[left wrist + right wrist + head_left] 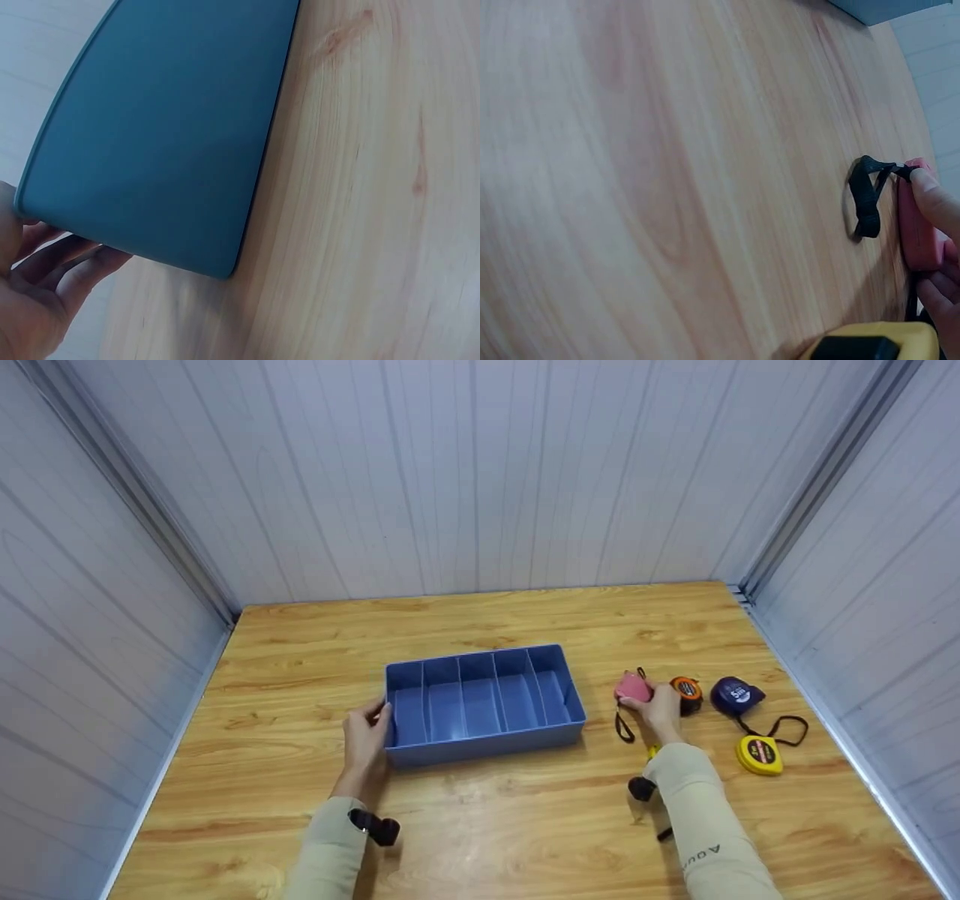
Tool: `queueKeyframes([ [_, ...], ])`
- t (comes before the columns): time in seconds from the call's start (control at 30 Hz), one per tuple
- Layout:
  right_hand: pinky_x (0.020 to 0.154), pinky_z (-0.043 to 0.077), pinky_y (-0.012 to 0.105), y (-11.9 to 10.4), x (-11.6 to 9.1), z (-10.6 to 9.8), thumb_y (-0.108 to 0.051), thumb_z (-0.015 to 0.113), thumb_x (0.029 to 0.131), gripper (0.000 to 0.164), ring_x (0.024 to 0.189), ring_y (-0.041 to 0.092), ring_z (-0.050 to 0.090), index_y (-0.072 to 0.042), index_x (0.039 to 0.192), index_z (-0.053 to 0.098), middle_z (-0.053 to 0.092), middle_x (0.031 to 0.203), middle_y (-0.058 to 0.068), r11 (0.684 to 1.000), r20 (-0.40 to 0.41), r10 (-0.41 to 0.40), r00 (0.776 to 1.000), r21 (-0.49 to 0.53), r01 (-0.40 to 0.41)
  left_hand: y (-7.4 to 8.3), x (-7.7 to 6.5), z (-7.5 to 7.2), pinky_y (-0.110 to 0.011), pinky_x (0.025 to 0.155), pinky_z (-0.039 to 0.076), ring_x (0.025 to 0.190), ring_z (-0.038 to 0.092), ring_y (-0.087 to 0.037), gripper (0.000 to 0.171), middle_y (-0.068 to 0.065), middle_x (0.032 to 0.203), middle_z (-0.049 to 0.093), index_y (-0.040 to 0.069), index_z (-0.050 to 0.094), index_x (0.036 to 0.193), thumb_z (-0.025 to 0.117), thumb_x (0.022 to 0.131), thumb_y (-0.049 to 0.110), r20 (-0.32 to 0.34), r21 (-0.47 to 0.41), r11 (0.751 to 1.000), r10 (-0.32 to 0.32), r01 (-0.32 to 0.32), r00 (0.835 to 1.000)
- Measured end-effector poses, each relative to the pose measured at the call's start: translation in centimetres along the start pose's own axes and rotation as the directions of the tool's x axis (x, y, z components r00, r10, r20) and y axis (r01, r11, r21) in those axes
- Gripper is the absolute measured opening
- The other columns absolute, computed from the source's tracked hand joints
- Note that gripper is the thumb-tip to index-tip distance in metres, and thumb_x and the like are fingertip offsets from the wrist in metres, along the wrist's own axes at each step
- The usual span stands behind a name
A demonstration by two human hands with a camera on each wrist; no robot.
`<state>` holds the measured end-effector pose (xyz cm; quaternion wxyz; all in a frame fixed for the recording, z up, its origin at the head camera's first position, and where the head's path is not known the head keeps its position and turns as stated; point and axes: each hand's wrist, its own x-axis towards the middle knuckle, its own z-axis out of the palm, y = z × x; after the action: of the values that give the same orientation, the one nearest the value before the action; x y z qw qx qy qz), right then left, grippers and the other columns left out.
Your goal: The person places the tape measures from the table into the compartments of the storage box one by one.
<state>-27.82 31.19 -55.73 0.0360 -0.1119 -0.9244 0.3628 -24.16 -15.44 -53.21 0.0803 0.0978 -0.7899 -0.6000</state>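
Note:
A blue box point(484, 742) with thin dividers and several compartments sits mid-table. My left hand point(364, 742) grips its left end wall, thumb at the rim; the left wrist view shows fingers along that blue end wall point(157, 142). To the box's right, my right hand point(661, 711) pinches a pink tape measure point(631, 688) between thumb and fingers. Its black wrist strap point(865, 199) hangs onto the wood. Just right of this hand lies an orange and black tape measure point(686, 694). A yellow tape measure point(889, 334) is near the hand, mostly hidden by the sleeve in the head view.
Farther right lie a dark blue tape measure point(735, 695) and another yellow tape measure point(759, 755) with a black strap. The wooden table point(480, 825) is bounded by pale panel walls point(435, 480) at the back and both sides.

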Motion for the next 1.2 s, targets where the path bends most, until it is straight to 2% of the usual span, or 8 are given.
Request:
queueKeyframes([
  [0.4, 0.086, 0.041, 0.046, -0.3, -0.2, 0.1, -0.018, 0.069, 0.078, 0.064, 0.106, 0.041, 0.046, 0.009, 0.128, 0.040, 0.046, 0.118, 0.032, 0.998, 0.002, 0.029, 1.000, 0.048, -0.029, 0.0, -0.1, 0.7, -0.020, 0.068, 0.046, 0.086, 0.057, -0.022, 0.030, -0.019, 0.104, 0.061, -0.005, 0.058, 0.113, 0.055, 0.087, 0.008, 0.009, 0.032, 0.998, 0.058, -0.058, 0.998],
  [0.57, 0.083, 0.042, 0.046, -0.4, -0.1, 0.1, -0.018, 0.070, 0.077, 0.061, 0.103, 0.040, 0.049, 0.010, 0.125, 0.043, 0.049, 0.115, 0.031, 1.000, -0.014, -0.001, 1.000, 0.018, 0.002, -0.1, -0.1, 1.0, -0.023, 0.070, 0.047, 0.087, 0.058, -0.022, 0.030, -0.019, 0.104, 0.061, -0.005, 0.058, 0.112, 0.057, 0.086, 0.009, 0.010, 0.043, 0.997, 0.067, -0.067, 0.998],
  [0.7, 0.081, 0.043, 0.046, -0.4, -0.1, 0.0, -0.018, 0.070, 0.077, 0.060, 0.100, 0.040, 0.050, 0.010, 0.123, 0.045, 0.051, 0.113, 0.031, 1.000, -0.022, -0.019, 1.000, -0.001, 0.019, 0.1, -0.1, 1.3, -0.025, 0.073, 0.047, 0.089, 0.058, -0.023, 0.029, -0.019, 0.104, 0.061, -0.006, 0.058, 0.112, 0.057, 0.086, 0.008, 0.024, 0.012, 0.998, 0.064, -0.064, 0.998],
  [0.93, 0.082, 0.043, 0.045, -0.6, -0.1, 0.2, -0.018, 0.069, 0.077, 0.062, 0.102, 0.040, 0.049, 0.011, 0.125, 0.043, 0.049, 0.115, 0.032, 1.000, 0.001, -0.005, 1.000, 0.010, 0.005, 0.2, -0.3, 1.7, -0.022, 0.071, 0.047, 0.090, 0.058, -0.025, 0.027, -0.022, 0.103, 0.060, -0.008, 0.059, 0.109, 0.058, 0.085, 0.004, 0.037, -0.033, 0.993, 0.114, -0.113, 0.993],
  [1.07, 0.083, 0.043, 0.045, -0.7, -0.1, 0.2, -0.019, 0.069, 0.077, 0.062, 0.103, 0.040, 0.049, 0.011, 0.125, 0.042, 0.049, 0.115, 0.032, 1.000, 0.004, -0.002, 1.000, 0.016, 0.002, 0.2, -0.3, 1.7, -0.021, 0.071, 0.047, 0.090, 0.058, -0.025, 0.028, -0.023, 0.103, 0.060, -0.009, 0.059, 0.109, 0.058, 0.085, 0.005, 0.036, -0.045, 0.993, 0.110, -0.108, 0.993],
  [1.2, 0.083, 0.043, 0.045, -0.8, 0.0, 0.1, -0.019, 0.069, 0.078, 0.063, 0.103, 0.040, 0.048, 0.011, 0.126, 0.041, 0.048, 0.116, 0.032, 1.000, 0.010, 0.002, 1.000, 0.027, -0.003, 0.2, -0.2, 1.7, -0.025, 0.074, 0.047, 0.091, 0.057, -0.025, 0.029, -0.022, 0.104, 0.060, -0.008, 0.058, 0.110, 0.058, 0.085, 0.006, 0.037, -0.049, 0.994, 0.096, -0.094, 0.995],
])
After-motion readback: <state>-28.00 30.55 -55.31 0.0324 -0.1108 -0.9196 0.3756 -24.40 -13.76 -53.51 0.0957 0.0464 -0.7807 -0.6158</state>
